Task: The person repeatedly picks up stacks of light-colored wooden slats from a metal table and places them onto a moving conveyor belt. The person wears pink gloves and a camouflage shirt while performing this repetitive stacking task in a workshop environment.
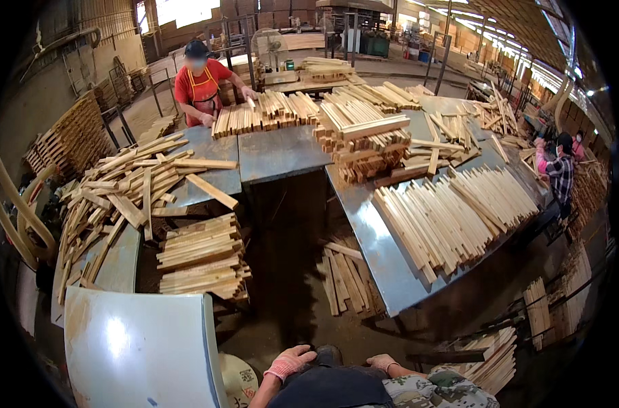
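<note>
My left hand (291,361), in a pinkish work glove, lies on my left knee with its fingers stretched out and nothing held. On the other knee rests my right hand (384,363), also gloved; its fingers lie loosely extended, partly out of sight, and hold nothing I can see. A dark apron (333,389) covers my lap between the hands, and a camouflage-patterned sleeve or trouser leg (435,389) shows at the right. Ahead of me on the floor is a small pile of wooden strips (343,279), apart from both hands.
A white curved panel (136,347) stands at near left. Metal tables bear a row of wooden strips (452,217), a stacked pile (364,136) and a loose heap (119,197). A stacked bundle (204,258) stands left. A co-worker in red (202,85) handles strips; another (561,170) is at far right.
</note>
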`<state>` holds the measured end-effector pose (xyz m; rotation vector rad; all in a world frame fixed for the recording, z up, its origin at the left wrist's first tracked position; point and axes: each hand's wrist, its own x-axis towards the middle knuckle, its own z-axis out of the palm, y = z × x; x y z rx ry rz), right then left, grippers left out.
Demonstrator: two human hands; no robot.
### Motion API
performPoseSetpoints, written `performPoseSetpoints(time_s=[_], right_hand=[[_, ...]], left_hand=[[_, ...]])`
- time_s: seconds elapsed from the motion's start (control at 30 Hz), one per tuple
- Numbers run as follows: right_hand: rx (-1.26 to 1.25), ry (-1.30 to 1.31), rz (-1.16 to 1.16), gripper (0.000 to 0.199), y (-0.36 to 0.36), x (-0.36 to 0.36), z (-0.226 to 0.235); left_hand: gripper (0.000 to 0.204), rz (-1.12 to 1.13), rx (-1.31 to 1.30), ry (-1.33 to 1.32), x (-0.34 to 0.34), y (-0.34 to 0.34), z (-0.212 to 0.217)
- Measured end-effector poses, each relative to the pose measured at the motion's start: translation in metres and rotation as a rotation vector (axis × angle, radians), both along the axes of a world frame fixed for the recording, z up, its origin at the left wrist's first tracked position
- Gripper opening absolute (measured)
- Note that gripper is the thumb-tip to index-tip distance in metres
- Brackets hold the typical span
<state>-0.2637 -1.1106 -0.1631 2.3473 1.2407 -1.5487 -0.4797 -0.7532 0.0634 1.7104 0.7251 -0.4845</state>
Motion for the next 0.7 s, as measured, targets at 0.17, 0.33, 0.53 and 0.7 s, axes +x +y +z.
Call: performPoseSetpoints(time_s=[0.17,0.33,0.53,0.7], right_hand=[[0.250,-0.191,0.085,0.022,0.064,0.080,-0.021],[0.230,0.463,-1.325,0.024,0.200,0.096,0.108],[0.057,0.172,-0.905,0.039,0.241,0.116,0.103],[-0.160,0.141,-0.715,0.053,0.284,0.168,0.066]], left_hand=[[0.078,-0.064,0.034,-0.080,0.069,0.096,0.023],[0.076,-0.032,0.090,-0.023,0.096,0.169,0.022],[0.075,0.042,-0.022,0.017,0.126,0.214,-0.006],[0.072,0.109,-0.023,0.054,0.158,0.259,-0.030]])
